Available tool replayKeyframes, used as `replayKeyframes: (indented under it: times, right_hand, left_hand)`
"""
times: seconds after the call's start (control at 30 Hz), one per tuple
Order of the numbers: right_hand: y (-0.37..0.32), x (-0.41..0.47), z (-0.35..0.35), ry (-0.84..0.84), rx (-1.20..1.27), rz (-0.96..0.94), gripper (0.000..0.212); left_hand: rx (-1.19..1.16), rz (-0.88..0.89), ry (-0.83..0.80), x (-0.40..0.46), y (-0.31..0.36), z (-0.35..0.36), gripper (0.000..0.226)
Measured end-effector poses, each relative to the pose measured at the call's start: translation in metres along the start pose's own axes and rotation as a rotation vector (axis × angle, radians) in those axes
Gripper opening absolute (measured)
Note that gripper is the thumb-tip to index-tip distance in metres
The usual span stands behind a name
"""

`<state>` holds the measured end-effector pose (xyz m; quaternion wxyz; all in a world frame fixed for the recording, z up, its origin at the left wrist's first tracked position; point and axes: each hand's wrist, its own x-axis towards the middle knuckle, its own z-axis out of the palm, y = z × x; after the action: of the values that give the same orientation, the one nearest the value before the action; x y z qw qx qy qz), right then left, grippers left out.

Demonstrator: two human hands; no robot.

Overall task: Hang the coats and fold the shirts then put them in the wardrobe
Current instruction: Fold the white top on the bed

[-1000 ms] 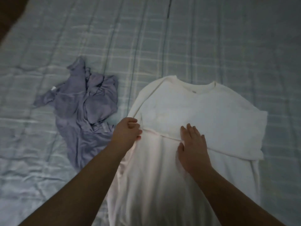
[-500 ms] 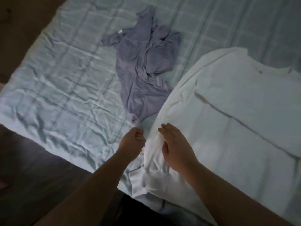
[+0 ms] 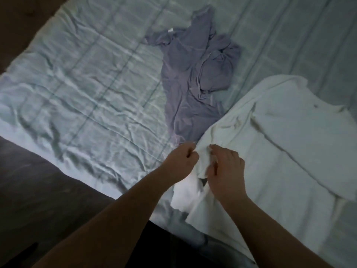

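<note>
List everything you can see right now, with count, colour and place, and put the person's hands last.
white shirt: one, white, spread on the bed at right, its lower left edge bunched between the two hands
purple shirt: one, greyish purple, crumpled on the bed above and left of the white shirt
bed cover: one, pale blue-green check, wrinkled, under both shirts
floor: dark, lower left, beside the bed
left hand: one, fingers curled, pinching the white shirt's edge
right hand: one, fingers curled into the bunched white fabric
</note>
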<state>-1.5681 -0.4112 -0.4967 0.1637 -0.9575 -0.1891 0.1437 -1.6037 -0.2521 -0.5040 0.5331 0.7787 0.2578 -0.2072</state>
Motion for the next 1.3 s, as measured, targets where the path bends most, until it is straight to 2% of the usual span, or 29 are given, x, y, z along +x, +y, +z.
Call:
replayKeyframes:
  times: [0.13,0.23,0.3,0.37,0.47,0.53,0.6,0.77,0.9,0.93,1.03,1.1,1.17,1.23,1.3]
  right_hand:
    - [-0.033,0.021,0.006,0.105,0.116,-0.095,0.049]
    - [-0.063,0.037,0.016,-0.001,0.186,-0.107,0.061]
    - [-0.080,0.046,0.023,-0.062,0.190,-0.096,0.062]
    - [-0.090,0.055,0.031,-0.065,0.163,-0.115,0.056]
    - [-0.100,0.060,0.036,-0.013,0.101,-0.143,0.044]
    - [-0.105,0.064,0.039,-0.041,0.064,-0.128,0.043]
    - [-0.107,0.069,0.044,-0.072,0.049,-0.148,0.046]
    - [-0.120,0.090,0.061,-0.159,-0.060,-0.281,0.053]
    - [-0.151,0.102,0.065,-0.114,-0.082,-0.325,0.058]
    - [-0.160,0.105,0.065,-0.089,-0.072,-0.321,0.059]
    - [-0.180,0.114,0.071,-0.043,-0.086,-0.278,0.062]
    - [-0.184,0.120,0.086,-0.113,-0.157,-0.267,0.062]
    - [-0.181,0.123,0.104,-0.222,-0.240,-0.280,0.063]
    - [-0.177,0.127,0.118,-0.249,-0.294,-0.290,0.063]
    - [-0.177,0.130,0.125,-0.223,-0.334,-0.285,0.063]
  left_hand:
    - [-0.071,0.144,0.192,0.003,0.007,-0.080,0.019]
    - [-0.070,0.130,0.216,0.022,0.000,-0.134,0.015]
    - [0.056,0.122,0.192,0.039,-0.010,-0.164,0.029]
    - [0.258,0.110,0.199,0.057,-0.023,-0.186,0.028]
    - [0.356,0.003,0.236,0.077,-0.047,-0.203,0.021]
    - [0.405,-0.060,0.169,0.084,-0.060,-0.204,0.027]
    - [0.452,-0.043,0.090,0.084,-0.072,-0.204,0.029]
    - [0.359,0.021,0.001,0.074,-0.087,-0.225,0.022]
    - [0.103,0.124,0.095,0.054,-0.066,-0.250,0.021]
    - [0.104,0.147,0.142,0.051,-0.059,-0.258,0.019]
    - [0.395,0.140,0.237,0.051,-0.051,-0.281,0.017]
    - [0.561,0.008,0.148,0.062,-0.067,-0.292,0.032]
    - [0.650,-0.119,-0.014,0.071,-0.093,-0.293,0.049]
    - [0.693,-0.100,-0.090,0.072,-0.116,-0.287,0.057]
    - [0.635,-0.050,-0.052,0.066,-0.129,-0.286,0.063]
